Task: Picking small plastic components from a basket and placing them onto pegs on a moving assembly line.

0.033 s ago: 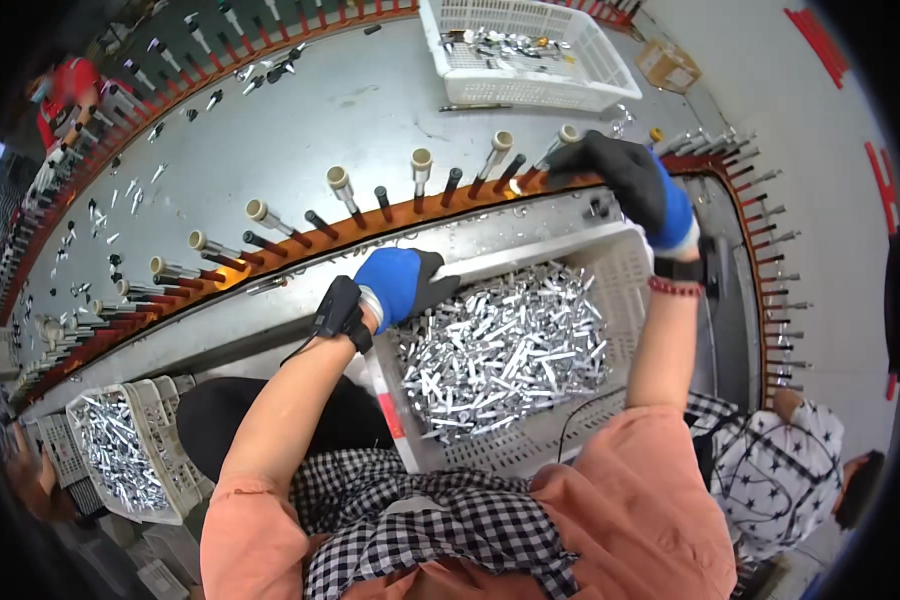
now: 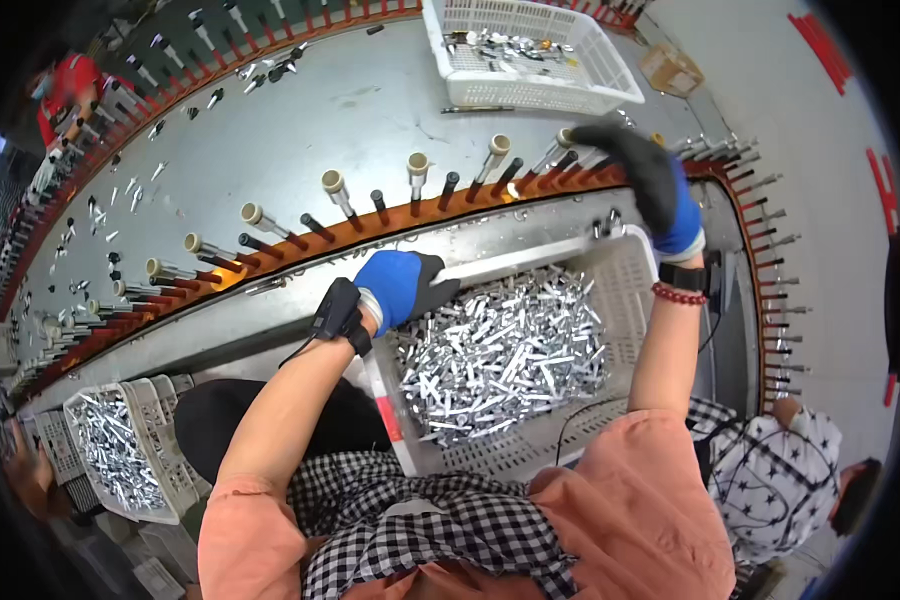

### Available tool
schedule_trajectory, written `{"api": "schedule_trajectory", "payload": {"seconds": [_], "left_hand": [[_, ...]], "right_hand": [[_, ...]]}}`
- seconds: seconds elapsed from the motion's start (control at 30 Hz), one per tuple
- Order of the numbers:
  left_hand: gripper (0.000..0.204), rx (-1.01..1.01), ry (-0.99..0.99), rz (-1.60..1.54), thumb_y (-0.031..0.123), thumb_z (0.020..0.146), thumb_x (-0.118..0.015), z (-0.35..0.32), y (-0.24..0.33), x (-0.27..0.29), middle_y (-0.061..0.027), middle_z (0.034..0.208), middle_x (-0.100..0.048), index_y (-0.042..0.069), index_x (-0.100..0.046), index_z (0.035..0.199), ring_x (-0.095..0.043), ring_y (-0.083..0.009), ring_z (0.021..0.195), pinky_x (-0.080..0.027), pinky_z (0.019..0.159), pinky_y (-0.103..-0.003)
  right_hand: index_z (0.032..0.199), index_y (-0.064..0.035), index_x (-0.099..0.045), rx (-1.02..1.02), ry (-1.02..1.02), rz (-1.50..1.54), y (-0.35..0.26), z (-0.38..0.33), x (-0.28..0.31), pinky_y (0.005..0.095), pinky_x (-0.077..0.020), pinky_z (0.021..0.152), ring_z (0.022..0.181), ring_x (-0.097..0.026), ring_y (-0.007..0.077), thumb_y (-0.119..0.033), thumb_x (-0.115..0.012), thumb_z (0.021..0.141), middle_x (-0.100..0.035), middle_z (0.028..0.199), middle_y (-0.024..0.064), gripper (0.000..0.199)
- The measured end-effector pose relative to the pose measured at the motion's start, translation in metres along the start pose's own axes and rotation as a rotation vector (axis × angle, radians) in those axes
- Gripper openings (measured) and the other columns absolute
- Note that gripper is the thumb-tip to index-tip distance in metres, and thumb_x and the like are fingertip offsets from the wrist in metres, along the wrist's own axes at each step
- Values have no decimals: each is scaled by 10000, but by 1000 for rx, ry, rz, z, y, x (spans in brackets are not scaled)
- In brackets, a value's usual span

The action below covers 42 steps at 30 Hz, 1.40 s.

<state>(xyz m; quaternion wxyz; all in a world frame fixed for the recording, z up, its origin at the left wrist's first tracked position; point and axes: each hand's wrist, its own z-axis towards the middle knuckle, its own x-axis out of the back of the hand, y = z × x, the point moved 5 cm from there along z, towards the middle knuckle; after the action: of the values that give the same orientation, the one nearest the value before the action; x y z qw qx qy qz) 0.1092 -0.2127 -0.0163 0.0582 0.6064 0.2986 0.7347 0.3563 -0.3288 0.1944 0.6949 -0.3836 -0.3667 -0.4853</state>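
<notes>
My left hand, in a blue and black glove, lies at the far left corner of a white plastic basket. Its fingers are apart, over the rim and the edge of a heap of small shiny metal parts. Nothing shows in them. To the right, my right hand, gloved alike and blurred, is raised above the orange-brown rail. Its fingers stretch left towards a metal piece with a cream cup-shaped top; whether they touch it I cannot tell. Similar cup-topped pieces and dark pegs line the rail.
Another white basket with loose parts stands on the grey table, beside a cardboard box. Loose metal pieces lie at the table's left. A person in red works at far left; one in a star-patterned top sits at right.
My right hand has moved slightly right, away from the rail, uncovering dark pegs beside the rightmost cup-topped piece. My left hand stays at the basket corner.
</notes>
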Motion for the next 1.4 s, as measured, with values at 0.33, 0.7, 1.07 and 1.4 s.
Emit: {"api": "schedule_trajectory", "payload": {"seconds": [0.33,0.7,1.07,1.4], "left_hand": [[485,52,-40,-22,519,941,-622,-3,-7,1,-181,944,-744,74,-754,1082,-712,-385,888,-560,772,-457],[442,30,-48,-71,492,943,-633,8,-1,1,-179,810,-715,67,-746,983,-699,-379,770,-549,702,-465],[393,13,-16,-43,413,936,-667,12,2,-12,-196,904,-729,54,-752,1073,-706,-385,837,-553,736,-463],[379,12,-56,0,399,922,-692,12,3,-15,-208,908,-729,52,-759,1059,-709,-393,839,-561,740,-464]], "right_hand": [[858,1,-769,-720,310,613,64,26,-77,267,-478,585,613,-634,101,-432,-514,1076,-683,661,51,548],[1290,-30,-693,-646,-305,229,77,-83,-45,315,-552,836,884,-707,142,-345,-623,1030,-779,1065,107,415],[1244,-24,-718,-686,489,604,122,-6,-34,318,-531,735,657,-642,159,-236,-412,1075,-727,769,104,409],[1434,-17,-573,-649,709,282,218,-142,10,301,-527,968,1188,-647,184,-192,-429,1087,-689,1305,132,414]]}}
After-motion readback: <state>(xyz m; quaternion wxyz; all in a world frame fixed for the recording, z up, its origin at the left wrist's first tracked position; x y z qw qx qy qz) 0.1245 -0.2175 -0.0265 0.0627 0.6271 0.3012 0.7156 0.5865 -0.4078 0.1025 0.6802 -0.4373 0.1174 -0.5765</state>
